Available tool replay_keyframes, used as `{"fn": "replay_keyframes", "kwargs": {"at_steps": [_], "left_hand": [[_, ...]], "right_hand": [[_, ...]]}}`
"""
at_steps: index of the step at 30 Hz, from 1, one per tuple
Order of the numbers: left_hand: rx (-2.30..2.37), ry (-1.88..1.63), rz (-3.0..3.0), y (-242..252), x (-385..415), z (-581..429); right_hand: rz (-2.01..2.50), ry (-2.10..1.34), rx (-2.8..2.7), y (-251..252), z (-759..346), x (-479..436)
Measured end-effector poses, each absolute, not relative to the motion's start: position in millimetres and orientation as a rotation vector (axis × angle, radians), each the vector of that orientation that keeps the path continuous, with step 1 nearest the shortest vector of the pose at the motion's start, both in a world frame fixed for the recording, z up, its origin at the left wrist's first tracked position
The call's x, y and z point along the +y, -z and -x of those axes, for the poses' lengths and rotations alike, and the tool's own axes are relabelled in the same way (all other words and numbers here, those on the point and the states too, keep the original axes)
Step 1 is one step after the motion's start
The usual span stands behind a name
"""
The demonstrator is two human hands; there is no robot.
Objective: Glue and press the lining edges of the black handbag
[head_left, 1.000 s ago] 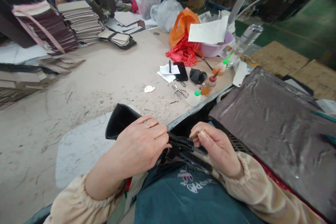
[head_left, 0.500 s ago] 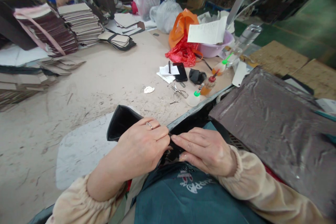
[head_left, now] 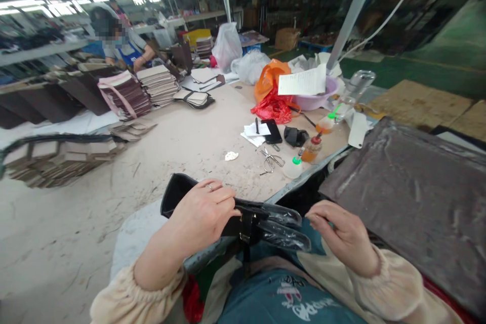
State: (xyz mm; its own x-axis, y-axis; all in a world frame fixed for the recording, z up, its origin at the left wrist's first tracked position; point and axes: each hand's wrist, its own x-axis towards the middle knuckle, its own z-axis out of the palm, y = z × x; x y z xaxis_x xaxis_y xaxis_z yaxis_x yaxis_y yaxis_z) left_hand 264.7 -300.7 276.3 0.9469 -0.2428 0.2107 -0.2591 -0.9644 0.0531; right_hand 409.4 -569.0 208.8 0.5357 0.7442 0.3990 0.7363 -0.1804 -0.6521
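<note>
A black leather bag (head_left: 178, 188), its plain end up at the left, lies across my lap at the table edge. My left hand (head_left: 207, 212), a ring on one finger, is closed over its upper edge. Two clear-plastic-wrapped loops (head_left: 286, 235), probably handles, stick out to the right, beside a black strap with small gold-coloured metal fittings (head_left: 245, 228). Just right of these loops and apart from them is my right hand (head_left: 337, 230). Its thumb and fingertips are pinched together; whatever they may hold is too small to tell.
Scissors (head_left: 272, 160), glue bottles (head_left: 312, 148), a phone (head_left: 272, 132) and a red plastic bag (head_left: 274, 106) lie on the table ahead. Stacked leather pieces (head_left: 125, 93) stand at the left, with a person (head_left: 129, 50) behind. A plastic-covered dark pile (head_left: 402, 187) is at the right.
My right hand has moved right, off the bag, so its wrapped loops and strap now show. My left hand keeps its hold. The view has tilted up and turned left.
</note>
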Motion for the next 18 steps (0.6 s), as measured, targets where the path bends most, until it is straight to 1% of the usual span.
{"fn": "replay_keyframes", "kwargs": {"at_steps": [3,7,12,18], "left_hand": [[-0.337,-0.364,-3.065,-280,-279,-265],[-0.271,-0.277,-3.089,-278,-268,-265],[-0.143,-0.319,-3.089,-276,-282,-257],[0.026,-0.446,-3.086,-274,-299,-236]], "right_hand": [[1.949,-0.022,-1.157,-195,-414,-569],[1.967,-0.047,-0.98,-174,-415,-562],[1.905,-0.176,-0.792,-154,-416,-557],[1.969,-0.207,-0.676,-146,-426,-564]]}}
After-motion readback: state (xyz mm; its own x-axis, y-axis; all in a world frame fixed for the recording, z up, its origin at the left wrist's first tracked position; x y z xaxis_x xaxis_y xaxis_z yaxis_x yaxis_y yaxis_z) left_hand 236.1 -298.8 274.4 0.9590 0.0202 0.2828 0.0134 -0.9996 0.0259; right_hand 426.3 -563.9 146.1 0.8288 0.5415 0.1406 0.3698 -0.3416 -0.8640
